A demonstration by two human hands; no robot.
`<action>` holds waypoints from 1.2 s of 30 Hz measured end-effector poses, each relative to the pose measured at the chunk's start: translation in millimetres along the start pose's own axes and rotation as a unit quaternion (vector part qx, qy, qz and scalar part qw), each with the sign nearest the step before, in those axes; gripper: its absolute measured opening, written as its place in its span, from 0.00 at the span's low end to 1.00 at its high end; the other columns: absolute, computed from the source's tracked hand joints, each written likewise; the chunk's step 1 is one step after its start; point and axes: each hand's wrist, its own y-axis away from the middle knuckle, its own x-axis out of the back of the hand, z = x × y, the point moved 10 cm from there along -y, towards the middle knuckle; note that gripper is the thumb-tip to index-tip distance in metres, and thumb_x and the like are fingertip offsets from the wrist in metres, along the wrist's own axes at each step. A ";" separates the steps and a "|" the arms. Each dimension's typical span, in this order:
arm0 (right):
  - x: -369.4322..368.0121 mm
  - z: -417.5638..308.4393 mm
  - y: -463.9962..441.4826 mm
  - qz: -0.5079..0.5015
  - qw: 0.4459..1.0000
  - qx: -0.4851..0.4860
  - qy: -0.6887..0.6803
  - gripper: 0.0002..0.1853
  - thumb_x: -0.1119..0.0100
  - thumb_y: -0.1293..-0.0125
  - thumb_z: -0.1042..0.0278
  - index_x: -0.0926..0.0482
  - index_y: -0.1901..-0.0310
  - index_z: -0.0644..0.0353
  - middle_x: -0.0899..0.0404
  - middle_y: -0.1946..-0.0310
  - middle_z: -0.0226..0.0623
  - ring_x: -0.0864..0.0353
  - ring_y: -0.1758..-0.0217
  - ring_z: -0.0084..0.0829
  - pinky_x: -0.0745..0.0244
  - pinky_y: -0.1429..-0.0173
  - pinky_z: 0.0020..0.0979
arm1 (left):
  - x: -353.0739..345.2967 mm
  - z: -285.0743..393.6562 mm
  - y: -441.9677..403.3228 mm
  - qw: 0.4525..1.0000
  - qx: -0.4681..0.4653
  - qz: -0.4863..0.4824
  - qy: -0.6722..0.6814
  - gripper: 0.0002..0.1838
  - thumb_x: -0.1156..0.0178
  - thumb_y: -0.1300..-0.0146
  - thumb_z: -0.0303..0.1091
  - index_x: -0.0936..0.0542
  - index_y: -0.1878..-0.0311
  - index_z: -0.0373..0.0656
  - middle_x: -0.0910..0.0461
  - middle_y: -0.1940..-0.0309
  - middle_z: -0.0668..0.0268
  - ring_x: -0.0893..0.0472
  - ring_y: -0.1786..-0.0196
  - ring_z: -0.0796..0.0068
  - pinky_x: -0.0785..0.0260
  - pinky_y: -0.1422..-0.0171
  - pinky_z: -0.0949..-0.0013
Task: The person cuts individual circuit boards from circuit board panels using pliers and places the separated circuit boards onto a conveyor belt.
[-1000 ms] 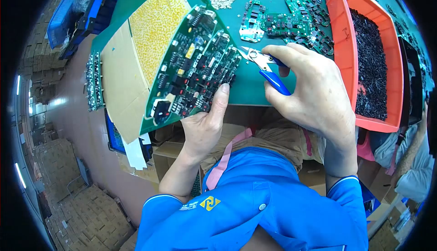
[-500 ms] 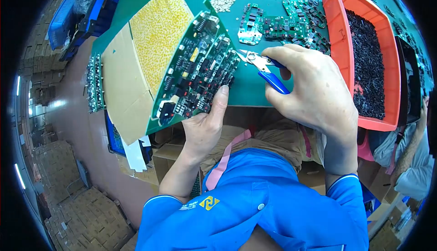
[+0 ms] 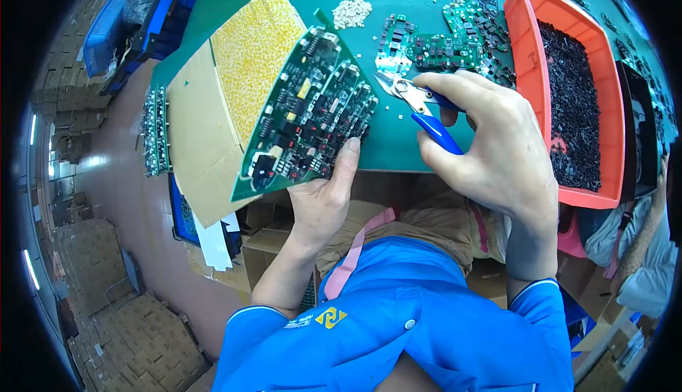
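My left hand (image 3: 323, 193) grips a green circuit board panel (image 3: 305, 118) by its lower edge, thumb on the populated face. The panel is tilted and full of small black, red, white and yellow parts. Blue-handled cutting nippers (image 3: 412, 97) are in my right hand (image 3: 490, 133), the handles spread between thumb and fingers. Their blades are apart and point at the panel's right edge, with a narrow gap between. Tiny pale bits lie on the green table mat (image 3: 398, 140) below the nippers.
Several loose circuit boards (image 3: 451, 47) lie beyond the nippers, beside a heap of pale bits (image 3: 352, 13). An orange bin (image 3: 529, 58) of small black parts stands at right, a black box (image 3: 639, 129) behind it. Cardboard with a yellow-speckled sheet (image 3: 252, 44) lies left. A person's arm (image 3: 643, 229) shows far right.
The nippers have drawn slightly right, away from the panel's edge, and their blades have spread wider. The panel stays in my left hand, shifted slightly in view.
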 end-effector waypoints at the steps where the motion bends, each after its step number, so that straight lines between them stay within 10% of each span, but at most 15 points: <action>1: 0.4 -1.5 -0.5 0.003 1.000 0.003 -0.002 0.23 0.36 0.52 0.75 0.17 0.50 0.68 0.16 0.64 0.41 0.21 0.69 0.33 0.25 0.62 0.30 | -0.1 1.1 0.4 1.000 -0.004 0.001 -0.002 0.16 0.39 0.32 0.18 0.20 0.41 0.36 0.16 0.45 0.62 0.16 0.48 0.74 0.23 0.44 0.73; 25: 7.5 17.0 2.5 0.020 0.977 -0.038 -0.207 0.24 0.33 0.49 0.68 0.18 0.48 0.67 0.16 0.66 0.41 0.24 0.72 0.33 0.26 0.66 0.30 | -3.6 -11.0 1.8 0.957 0.187 -0.018 0.221 0.19 0.39 0.36 0.17 0.21 0.41 0.39 0.14 0.50 0.64 0.15 0.52 0.72 0.23 0.46 0.72; 36: 28.5 -10.8 1.3 0.019 0.992 0.018 -0.126 0.26 0.34 0.49 0.73 0.19 0.45 0.67 0.19 0.63 0.36 0.29 0.66 0.26 0.32 0.62 0.24 | -1.0 11.0 7.8 0.995 0.074 -0.041 0.050 0.17 0.39 0.32 0.20 0.20 0.40 0.38 0.13 0.50 0.64 0.15 0.52 0.74 0.24 0.48 0.73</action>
